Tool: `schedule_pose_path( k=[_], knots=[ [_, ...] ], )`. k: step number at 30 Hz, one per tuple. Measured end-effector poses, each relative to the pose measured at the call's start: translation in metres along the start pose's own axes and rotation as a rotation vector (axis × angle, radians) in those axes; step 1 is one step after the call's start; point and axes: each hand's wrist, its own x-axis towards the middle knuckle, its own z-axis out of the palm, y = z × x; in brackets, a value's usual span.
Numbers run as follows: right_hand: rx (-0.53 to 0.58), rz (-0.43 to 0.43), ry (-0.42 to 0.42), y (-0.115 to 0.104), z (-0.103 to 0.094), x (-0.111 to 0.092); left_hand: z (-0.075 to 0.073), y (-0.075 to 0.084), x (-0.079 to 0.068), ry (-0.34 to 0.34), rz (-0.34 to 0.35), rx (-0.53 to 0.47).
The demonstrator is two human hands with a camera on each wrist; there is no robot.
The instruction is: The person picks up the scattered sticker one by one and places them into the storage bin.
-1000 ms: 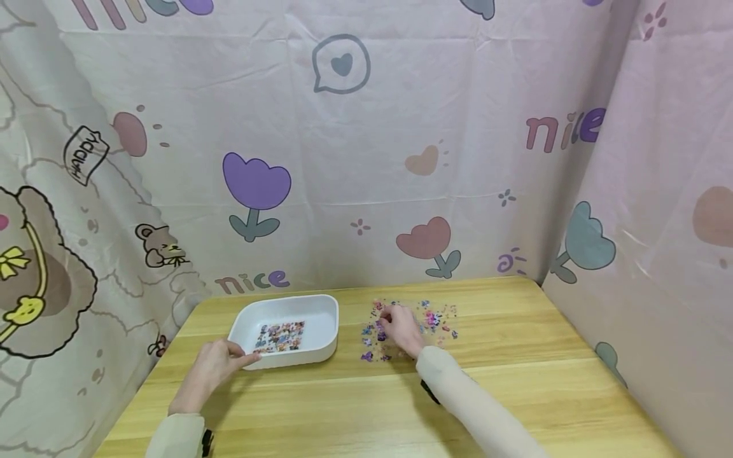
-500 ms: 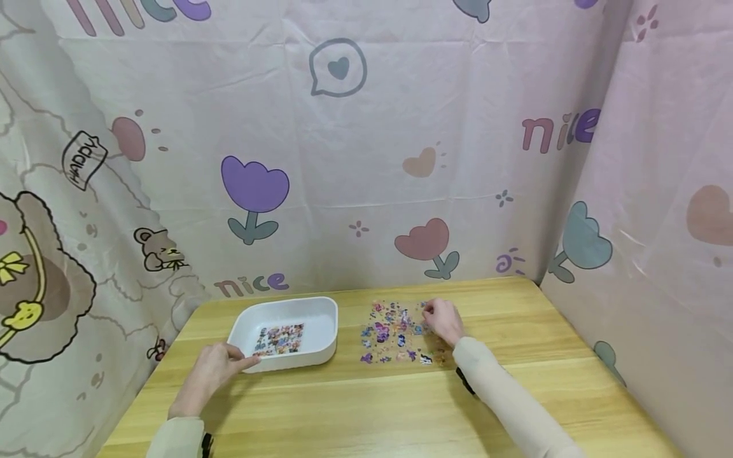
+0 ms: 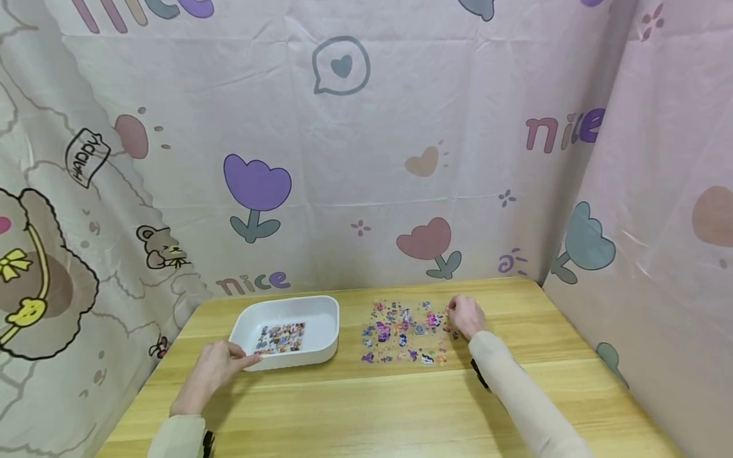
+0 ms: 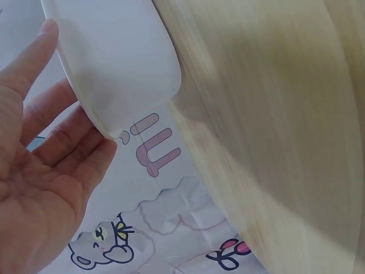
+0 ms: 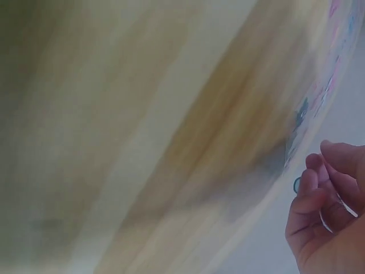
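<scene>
The right hand [image 3: 466, 315] has shifted along the clear sticker sheet [image 3: 403, 331]: a second ago it lay over the left half of the sheet, half a second ago it was near the far right corner, and now it is at the right edge. With it out of the way, nearly the whole sheet shows, a rough rectangle of small purple, pink, blue and orange prints flat on the table [image 3: 343, 413]. For the work, I take this to mean that attention has passed from the sheet's middle to its right border, while the sheet itself seems to lie just where it was.

The right hand's fingers are bent, with thumb and fingertips drawn close together; whether they pinch the sheet's edge, a single print or nothing, I cannot tell (the right wrist view is blurred there).

The left hand [image 3: 214, 369] has not moved. It pinches the near left corner of the white tray [image 3: 298, 360], thumb on one side of the rim and fingers on the other, so the tray appears steadied in place. Inside the tray lies a smaller patch of colourful prints [image 3: 280, 337]; the tray stands to the left of the sheet, apart from it.
</scene>
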Motion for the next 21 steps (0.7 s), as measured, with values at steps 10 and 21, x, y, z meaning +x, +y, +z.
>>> schedule_pose_path(
  k=[10, 21],
  knots=[
    [-0.082, -0.039, -0.042, 0.011, -0.003, 0.003, -0.001, 0.002, 0.002, -0.007, -0.003, -0.002],
    [-0.033, 0.005, -0.166, 0.022, -0.014, 0.004, -0.001, 0.001, 0.0, -0.026, -0.033, -0.021]
  ],
)
